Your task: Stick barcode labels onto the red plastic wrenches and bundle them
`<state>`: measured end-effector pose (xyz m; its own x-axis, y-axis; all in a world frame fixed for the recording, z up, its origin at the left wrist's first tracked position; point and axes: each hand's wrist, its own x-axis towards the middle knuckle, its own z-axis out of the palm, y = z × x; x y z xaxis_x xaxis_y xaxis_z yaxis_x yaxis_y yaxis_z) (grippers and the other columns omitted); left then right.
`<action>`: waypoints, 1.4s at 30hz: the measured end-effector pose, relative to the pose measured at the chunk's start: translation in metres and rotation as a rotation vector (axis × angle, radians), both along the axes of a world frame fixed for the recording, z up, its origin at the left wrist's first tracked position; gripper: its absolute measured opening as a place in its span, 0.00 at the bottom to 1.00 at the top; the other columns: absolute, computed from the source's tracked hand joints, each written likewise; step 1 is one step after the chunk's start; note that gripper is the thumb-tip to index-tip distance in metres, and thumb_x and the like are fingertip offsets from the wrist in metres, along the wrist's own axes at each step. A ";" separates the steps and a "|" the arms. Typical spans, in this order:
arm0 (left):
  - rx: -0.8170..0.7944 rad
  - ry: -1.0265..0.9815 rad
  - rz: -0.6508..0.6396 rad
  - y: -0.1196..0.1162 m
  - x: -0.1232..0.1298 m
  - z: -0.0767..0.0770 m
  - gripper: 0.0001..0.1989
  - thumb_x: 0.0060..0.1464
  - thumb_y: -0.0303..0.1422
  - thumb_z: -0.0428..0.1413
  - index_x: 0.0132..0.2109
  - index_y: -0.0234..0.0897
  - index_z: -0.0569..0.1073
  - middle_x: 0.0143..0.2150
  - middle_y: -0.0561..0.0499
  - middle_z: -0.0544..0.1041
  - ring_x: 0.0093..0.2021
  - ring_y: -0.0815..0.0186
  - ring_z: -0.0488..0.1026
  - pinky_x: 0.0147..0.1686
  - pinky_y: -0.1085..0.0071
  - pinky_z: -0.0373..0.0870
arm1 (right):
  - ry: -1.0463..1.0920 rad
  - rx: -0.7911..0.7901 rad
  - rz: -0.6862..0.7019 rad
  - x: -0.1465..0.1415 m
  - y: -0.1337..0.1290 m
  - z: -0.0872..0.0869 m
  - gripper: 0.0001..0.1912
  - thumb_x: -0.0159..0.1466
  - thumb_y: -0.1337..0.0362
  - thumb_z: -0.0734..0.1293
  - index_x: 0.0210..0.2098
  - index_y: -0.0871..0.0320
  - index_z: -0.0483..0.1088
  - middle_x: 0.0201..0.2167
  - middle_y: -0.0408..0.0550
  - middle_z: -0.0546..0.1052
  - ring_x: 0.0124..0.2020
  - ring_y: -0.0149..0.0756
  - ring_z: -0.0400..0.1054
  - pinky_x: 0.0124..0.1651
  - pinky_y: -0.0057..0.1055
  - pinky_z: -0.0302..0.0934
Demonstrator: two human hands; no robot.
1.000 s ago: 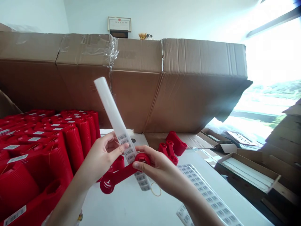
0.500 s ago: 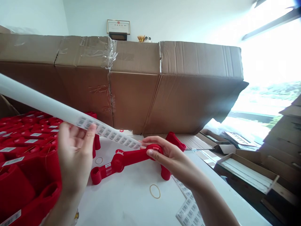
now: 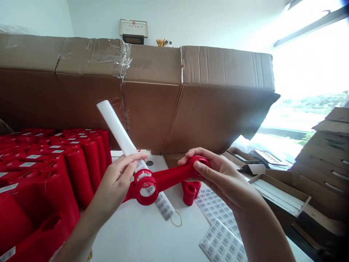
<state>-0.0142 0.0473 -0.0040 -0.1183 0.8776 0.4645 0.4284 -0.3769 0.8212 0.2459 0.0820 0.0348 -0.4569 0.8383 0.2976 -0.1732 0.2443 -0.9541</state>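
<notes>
My right hand [image 3: 218,174] is closed around the right end of a red plastic part [image 3: 171,178] with round, ring-like ends. It holds the part above the white table. The open ring at its middle faces me. My left hand [image 3: 117,180] pinches a white strip of barcode stickers [image 3: 120,131] between thumb and fingers, beside that ring. The strip slants down behind the red part, and its printed lower end shows below. Whether my left fingers also touch the red part, I cannot tell. More short red tubes [image 3: 191,193] stand below my right hand.
Rows of stacked red parts [image 3: 84,167] with barcode labels fill the left side. Sticker sheets [image 3: 220,240] and a rubber band [image 3: 176,219] lie on the white table [image 3: 136,236]. A large cardboard box [image 3: 152,109] leans across the back. Open cartons [image 3: 280,196] stand at right.
My left hand has moved right and closed on the sticker strip, which has swung to a steeper slant. The red part has turned, its middle ring now facing me. My right hand has shifted right.
</notes>
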 end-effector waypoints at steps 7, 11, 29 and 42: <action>-0.105 -0.160 -0.304 -0.018 0.018 0.006 0.26 0.65 0.55 0.47 0.56 0.45 0.74 0.46 0.45 0.81 0.43 0.55 0.77 0.35 0.66 0.77 | 0.051 -0.085 -0.105 -0.008 0.009 -0.004 0.13 0.65 0.53 0.74 0.42 0.55 0.76 0.41 0.46 0.80 0.41 0.32 0.76 0.42 0.25 0.76; -0.092 -0.094 -0.323 -0.018 0.018 0.008 0.19 0.61 0.51 0.57 0.51 0.45 0.73 0.43 0.48 0.78 0.40 0.59 0.74 0.37 0.68 0.74 | 0.104 -0.170 -0.071 -0.017 0.012 -0.009 0.14 0.62 0.53 0.76 0.40 0.56 0.77 0.40 0.47 0.80 0.40 0.32 0.76 0.40 0.23 0.76; 0.317 -0.049 -0.219 -0.001 0.004 -0.006 0.29 0.55 0.60 0.57 0.56 0.48 0.72 0.49 0.51 0.75 0.49 0.60 0.72 0.47 0.70 0.71 | 0.171 -0.383 0.150 -0.033 0.021 -0.024 0.09 0.63 0.58 0.76 0.35 0.58 0.79 0.35 0.44 0.76 0.34 0.27 0.73 0.37 0.19 0.77; 0.482 -0.071 -0.235 0.000 -0.003 -0.003 0.14 0.64 0.49 0.56 0.42 0.44 0.74 0.39 0.52 0.75 0.40 0.64 0.72 0.42 0.70 0.71 | -0.112 -0.230 0.361 -0.029 0.018 -0.024 0.21 0.70 0.46 0.66 0.42 0.59 0.75 0.28 0.46 0.80 0.23 0.28 0.74 0.23 0.21 0.67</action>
<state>-0.0170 0.0469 -0.0065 0.0095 0.5738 0.8190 0.2366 -0.7970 0.5557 0.2168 0.0995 0.0110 -0.7511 0.6579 0.0543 -0.1012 -0.0335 -0.9943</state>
